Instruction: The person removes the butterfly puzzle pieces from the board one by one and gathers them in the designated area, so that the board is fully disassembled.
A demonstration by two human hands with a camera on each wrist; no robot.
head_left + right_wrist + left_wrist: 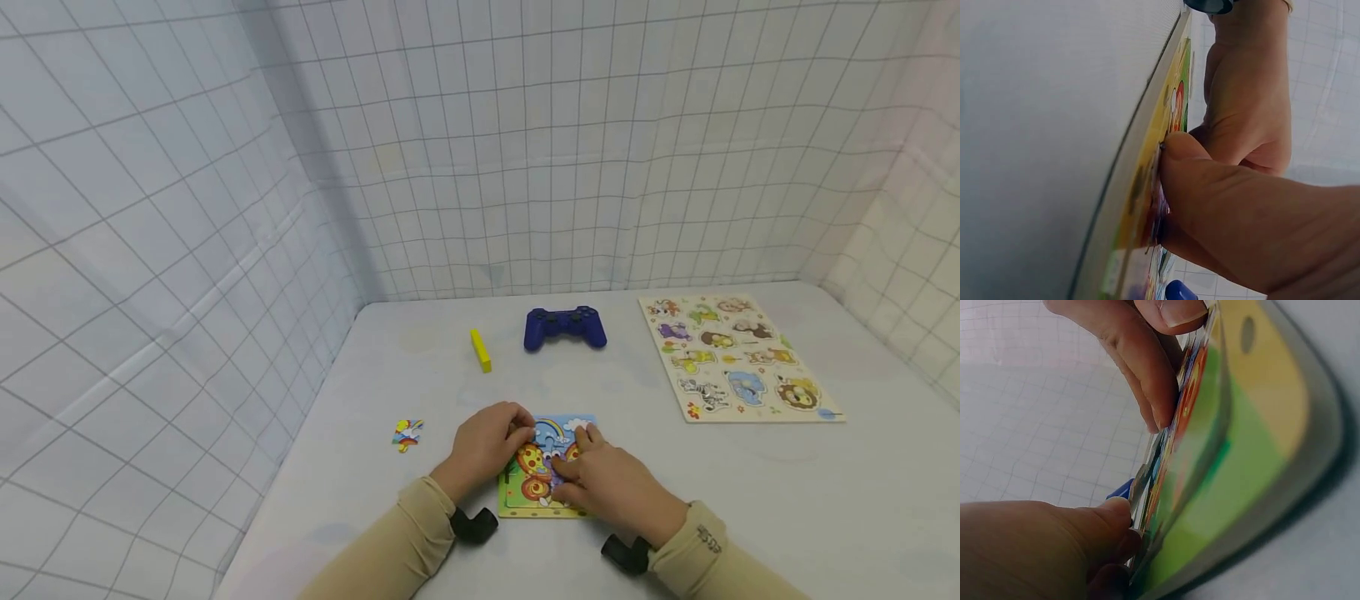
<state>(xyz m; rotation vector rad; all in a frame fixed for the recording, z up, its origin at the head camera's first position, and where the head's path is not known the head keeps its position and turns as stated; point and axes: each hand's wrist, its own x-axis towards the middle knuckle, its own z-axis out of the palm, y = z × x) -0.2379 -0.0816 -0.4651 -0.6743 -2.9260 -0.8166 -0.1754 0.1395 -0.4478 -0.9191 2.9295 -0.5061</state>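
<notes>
A small jigsaw puzzle board [543, 512] with a butterfly and rainbow picture lies on the table between both hands. At its upper left, my left hand [486, 443] has thumb and fingers curled together, seemingly pinching the edge of a puzzle piece [1141, 482]; the fingers partly hide it. My right hand [618, 483] rests on the right side of the puzzle, its fingers pressing down on the picture. In the right wrist view, the thumb of the right hand [1229, 206] touches the board near its lower edge. A loose jigsaw piece [407, 434] lies left of the left hand.
Beyond the puzzle are a yellow stick-like block [481, 351] and a dark blue game controller [565, 327]. A larger animal peg puzzle board [738, 358] lies at the back right. Grid-patterned cloth [570, 167] encloses the white table at the back and sides.
</notes>
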